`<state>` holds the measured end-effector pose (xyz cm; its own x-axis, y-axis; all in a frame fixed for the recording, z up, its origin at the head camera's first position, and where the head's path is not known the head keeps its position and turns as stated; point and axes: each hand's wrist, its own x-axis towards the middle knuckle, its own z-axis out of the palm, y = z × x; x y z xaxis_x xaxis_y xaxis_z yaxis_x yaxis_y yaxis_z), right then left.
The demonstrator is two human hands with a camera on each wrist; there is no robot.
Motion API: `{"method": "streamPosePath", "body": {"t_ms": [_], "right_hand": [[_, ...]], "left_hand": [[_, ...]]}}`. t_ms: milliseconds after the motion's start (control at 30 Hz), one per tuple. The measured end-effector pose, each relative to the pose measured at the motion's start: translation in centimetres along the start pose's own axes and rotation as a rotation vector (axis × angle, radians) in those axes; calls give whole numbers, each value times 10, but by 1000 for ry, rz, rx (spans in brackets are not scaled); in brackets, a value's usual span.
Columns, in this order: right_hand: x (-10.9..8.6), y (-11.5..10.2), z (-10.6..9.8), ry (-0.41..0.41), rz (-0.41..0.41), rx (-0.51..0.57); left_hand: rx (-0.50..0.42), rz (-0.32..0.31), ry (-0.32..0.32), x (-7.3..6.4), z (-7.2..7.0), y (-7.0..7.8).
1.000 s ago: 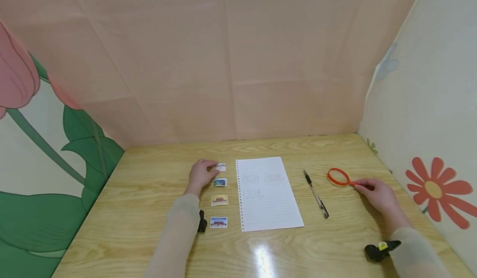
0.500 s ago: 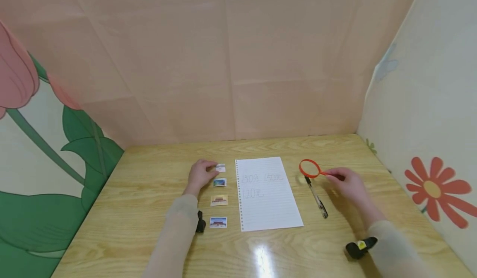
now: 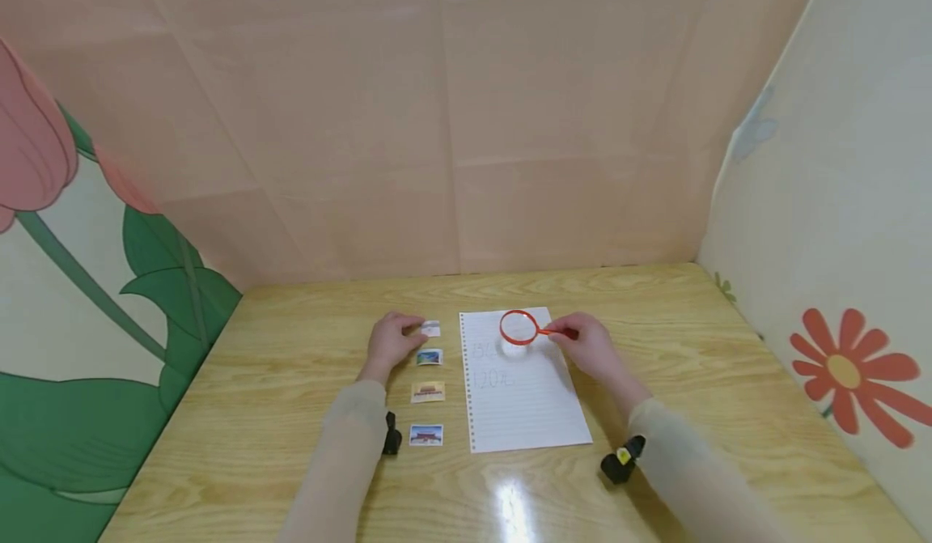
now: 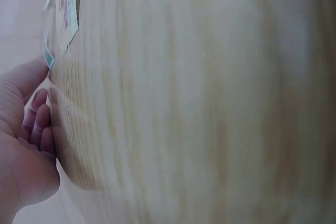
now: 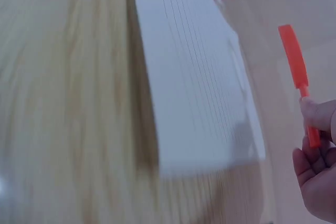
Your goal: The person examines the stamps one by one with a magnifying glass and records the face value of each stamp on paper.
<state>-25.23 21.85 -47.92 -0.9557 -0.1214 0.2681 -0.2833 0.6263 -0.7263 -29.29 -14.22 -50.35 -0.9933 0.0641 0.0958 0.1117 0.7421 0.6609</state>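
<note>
My right hand [image 3: 591,349] pinches the handle of a red magnifying glass [image 3: 502,329], its round lens above the upper part of a lined sheet of paper [image 3: 535,413]. In the right wrist view the magnifying glass [image 5: 294,56] is seen edge-on, apart from the paper [image 5: 194,87]. My left hand [image 3: 393,342] holds the left edge of a pale stamp [image 3: 432,328] between thumb and forefinger; its other fingers [image 4: 41,124] are curled. Below it, in a column, lie a blue-green stamp [image 3: 429,357], a yellow stamp [image 3: 427,392] and a blue stamp with a red building [image 3: 426,435].
Handwritten figures [image 3: 491,379] mark the paper, which has a punched left edge. The wooden table [image 3: 240,446] meets a pink backdrop [image 3: 349,203] behind and a flower-printed wall [image 3: 823,243] at the right. The pen is hidden by my right hand and arm.
My right hand has carried the magnifying glass leftward, from the table right of the pen to above the paper. The pen has become covered. My left hand stays at the pale stamp.
</note>
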Motion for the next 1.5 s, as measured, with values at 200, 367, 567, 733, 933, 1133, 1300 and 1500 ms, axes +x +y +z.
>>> {"method": "streamPosePath", "body": {"t_ms": [200,367,567,733,933,1133,1300,1500], "right_hand": [[19,-19,39,7,-102,-26],[31,-32,66,30,-123,-29],[41,-50,92,38,-74,-50],[46,-64,106,9,-24,-72],[46,-71,117,11,11,-85],[48,-71,123,30,7,-103],[48,-73,125,19,22,-99],[45,-79,125,44,-14,-92]], "left_hand": [[-14,-2,-4,1,-1,-1],[-13,20,3,0,-1,-1],[-19,8,-6,1,-1,1],[-15,21,-4,0,-1,2],[-9,32,0,0,-1,2],[9,45,7,1,-1,2],[5,44,14,2,-1,2],[6,25,15,4,2,-1]]}}
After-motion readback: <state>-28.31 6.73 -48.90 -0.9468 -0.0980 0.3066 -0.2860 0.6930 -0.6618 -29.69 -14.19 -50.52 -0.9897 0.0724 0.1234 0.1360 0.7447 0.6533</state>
